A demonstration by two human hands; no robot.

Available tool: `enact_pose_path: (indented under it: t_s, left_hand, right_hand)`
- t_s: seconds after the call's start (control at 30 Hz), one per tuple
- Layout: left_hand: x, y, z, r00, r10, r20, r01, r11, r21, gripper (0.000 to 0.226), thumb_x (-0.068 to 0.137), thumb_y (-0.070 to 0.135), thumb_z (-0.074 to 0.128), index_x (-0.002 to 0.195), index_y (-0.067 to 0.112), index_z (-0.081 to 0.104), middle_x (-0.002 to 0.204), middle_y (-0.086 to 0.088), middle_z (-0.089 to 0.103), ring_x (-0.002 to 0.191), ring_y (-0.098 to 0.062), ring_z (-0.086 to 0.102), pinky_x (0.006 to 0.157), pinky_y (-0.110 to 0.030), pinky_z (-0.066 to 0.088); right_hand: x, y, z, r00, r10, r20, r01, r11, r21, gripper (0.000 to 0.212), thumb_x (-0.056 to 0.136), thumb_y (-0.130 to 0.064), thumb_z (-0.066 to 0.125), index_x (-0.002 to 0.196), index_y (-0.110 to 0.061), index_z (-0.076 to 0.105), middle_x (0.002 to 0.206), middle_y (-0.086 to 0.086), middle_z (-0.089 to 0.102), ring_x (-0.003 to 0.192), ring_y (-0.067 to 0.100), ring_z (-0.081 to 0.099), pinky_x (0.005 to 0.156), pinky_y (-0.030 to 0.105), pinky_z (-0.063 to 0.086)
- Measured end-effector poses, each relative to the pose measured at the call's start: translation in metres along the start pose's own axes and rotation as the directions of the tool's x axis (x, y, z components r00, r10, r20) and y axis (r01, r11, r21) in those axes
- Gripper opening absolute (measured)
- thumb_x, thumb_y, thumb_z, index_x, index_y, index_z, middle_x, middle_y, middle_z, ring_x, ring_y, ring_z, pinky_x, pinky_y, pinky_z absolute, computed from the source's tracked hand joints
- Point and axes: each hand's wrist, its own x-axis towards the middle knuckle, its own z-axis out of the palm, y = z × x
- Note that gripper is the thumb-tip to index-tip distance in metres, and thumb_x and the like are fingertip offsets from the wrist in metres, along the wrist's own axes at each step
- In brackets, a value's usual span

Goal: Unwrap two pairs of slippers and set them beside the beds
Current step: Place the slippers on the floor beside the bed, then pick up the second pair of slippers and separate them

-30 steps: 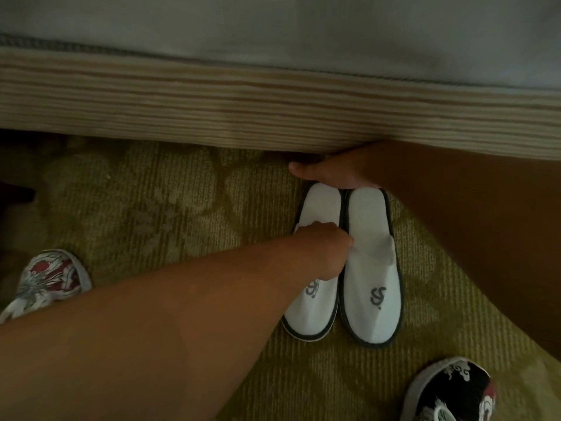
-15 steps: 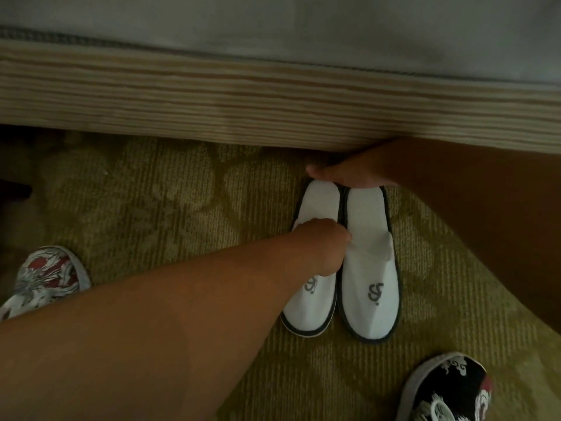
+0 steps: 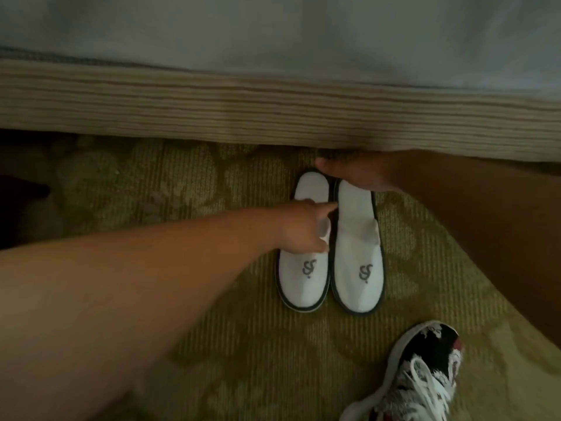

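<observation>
Bed with pale sheets and a beige striped base fills the top, with olive patterned carpet below it. On that carpet, just beside the base and touching each other, sits the pair of white cloth slippers with dark edging and grey monograms. Toes point back at the camera, and there's no wrapper that I can see. They look super light and floppy with thin soles, so I'd guess they skate at the slightest nudge. Best hold is probably the heel end or the edge of the upper, not the soft toe.

Right arm comes in along the base. The right hand lies loosely flat over the heel ends, thumb stuck out, gripping nothing. Left arm reaches across from lower left. The left hand is on the left slipper at the opening of the upper, index finger straight toward the gap and the other fingers curled. Can't tell if they actually pinch cloth.

Black-and-white patterned lace-up sneaker is near the toes.
</observation>
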Motion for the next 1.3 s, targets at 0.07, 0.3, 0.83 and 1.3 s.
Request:
enact_pose_path:
  t_s: [0.07,0.3,0.83,1.3]
  left_hand:
    - [-0.04,-0.012,-0.021,0.998,-0.032,-0.055,0.033,0.999,0.006,0.087,0.087,0.051,0.064,0.156,0.033,0.015,0.158,-0.001,0.03,0.135,-0.018,0.04,0.091,-0.019,0.03]
    - [-0.2,-0.042,-0.097,0.964,-0.252,-0.082,0.263,0.947,0.184,0.074,0.085,0.057,0.065,0.15,0.034,0.036,0.146,0.003,0.05,0.126,-0.018,0.052,0.098,-0.025,0.039]
    - [-0.563,0.036,-0.138,0.87,-0.284,-0.402,0.35,0.932,0.099,0.069,0.085,0.064,0.059,0.146,0.039,0.041,0.136,0.014,0.056,0.122,-0.01,0.054,0.1,-0.027,0.042]
    - [-0.813,0.011,-0.086,0.583,-0.34,-0.738,0.263,0.938,-0.224,0.068,0.081,0.059,0.066,0.143,0.037,0.047,0.14,0.009,0.054,0.119,-0.01,0.057,0.095,-0.028,0.048]
  right_hand:
    - [-0.028,-0.005,0.005,0.998,0.057,-0.013,-0.056,0.997,0.055,0.115,0.07,-0.1,0.027,0.163,-0.032,0.02,0.172,0.001,0.016,0.157,0.025,0.019,0.127,0.052,0.018]
    - [-0.143,-0.062,0.008,0.988,0.13,-0.083,-0.119,0.985,0.126,0.12,0.068,-0.102,0.024,0.161,-0.026,0.027,0.172,0.006,0.018,0.157,0.032,0.018,0.123,0.057,0.015]
    - [-0.422,-0.225,0.036,0.892,-0.252,-0.376,0.192,0.963,-0.191,0.102,0.086,-0.088,0.025,0.165,-0.024,0.013,0.173,0.001,0.014,0.159,0.023,0.012,0.127,0.047,0.013]
    - [-0.596,-0.396,0.094,0.661,-0.634,-0.401,0.399,0.75,-0.528,0.093,0.093,-0.078,0.032,0.165,-0.023,0.01,0.174,-0.002,0.011,0.159,0.017,0.009,0.126,0.039,0.01]
